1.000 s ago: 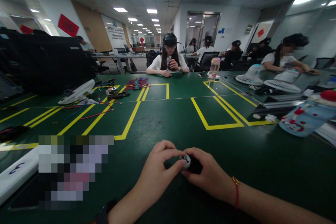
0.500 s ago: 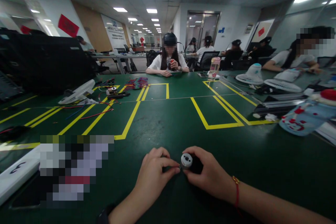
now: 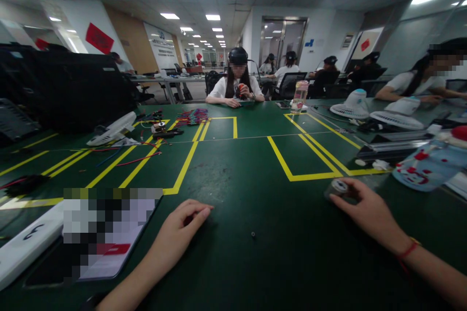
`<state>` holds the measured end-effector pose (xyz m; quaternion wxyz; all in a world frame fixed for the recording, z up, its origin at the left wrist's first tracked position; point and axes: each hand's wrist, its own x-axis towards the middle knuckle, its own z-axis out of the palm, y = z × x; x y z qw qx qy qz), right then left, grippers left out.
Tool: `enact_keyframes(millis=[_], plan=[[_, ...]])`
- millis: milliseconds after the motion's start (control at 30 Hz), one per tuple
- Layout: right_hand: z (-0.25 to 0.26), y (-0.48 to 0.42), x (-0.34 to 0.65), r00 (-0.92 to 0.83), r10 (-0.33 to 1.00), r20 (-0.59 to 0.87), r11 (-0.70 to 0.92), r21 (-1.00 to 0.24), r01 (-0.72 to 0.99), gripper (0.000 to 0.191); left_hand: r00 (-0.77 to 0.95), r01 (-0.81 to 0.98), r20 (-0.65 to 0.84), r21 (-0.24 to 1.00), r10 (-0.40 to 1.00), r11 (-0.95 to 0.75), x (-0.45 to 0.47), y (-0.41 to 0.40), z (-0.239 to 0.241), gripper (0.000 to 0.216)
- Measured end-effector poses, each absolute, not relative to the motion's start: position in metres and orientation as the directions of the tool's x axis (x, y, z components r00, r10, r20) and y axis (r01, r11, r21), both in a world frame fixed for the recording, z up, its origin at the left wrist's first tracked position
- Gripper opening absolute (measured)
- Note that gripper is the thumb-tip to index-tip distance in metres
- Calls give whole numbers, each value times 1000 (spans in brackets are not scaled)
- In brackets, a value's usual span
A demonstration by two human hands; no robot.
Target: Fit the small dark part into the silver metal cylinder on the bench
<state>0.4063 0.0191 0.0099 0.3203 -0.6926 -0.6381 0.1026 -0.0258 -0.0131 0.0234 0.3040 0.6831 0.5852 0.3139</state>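
Observation:
A small silver cylindrical motor (image 3: 337,188) with a round end face is gripped between the thumb and fingers of my right hand (image 3: 368,209), at the right by a yellow tape line. My left hand (image 3: 188,221) is over the table left of centre. Its thumb and fingertips are pressed together, and nothing shows between them. On the green table (image 3: 233,272) between my hands lies a tiny dark ring-shaped metal part (image 3: 253,235), touched by neither hand.
A phone-like slab (image 3: 124,248) and a white strip (image 3: 29,248) lie at the left. Beyond are wires (image 3: 193,116), a white fan (image 3: 113,129) and yellow tape lines. A blue bottle (image 3: 425,165) and metal profiles stand at the right. A person (image 3: 237,82) sits opposite.
My right hand has carried the motor away to the right. My left hand has let go of the tiny metal part, now on the table, and drawn back to the left.

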Motion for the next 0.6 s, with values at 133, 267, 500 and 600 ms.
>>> enact_keyframes(millis=[133,267,500,600], plan=[[-2,27,460,291,912,288,-122,-485,866,58,78,586,97,801,992,-124,-32,-12,19,30],[10,15,427,143,789,597,-30,-196,980,74,98,597,96,790,990,-136,-27,-13,17,31],[22,-19,270,-510,817,270,573,-283,769,43,131,618,110,768,985,-168,-26,-15,16,30],[23,-15,239,-585,785,206,618,-335,712,22,136,627,111,760,985,-172,-27,-15,16,29]])
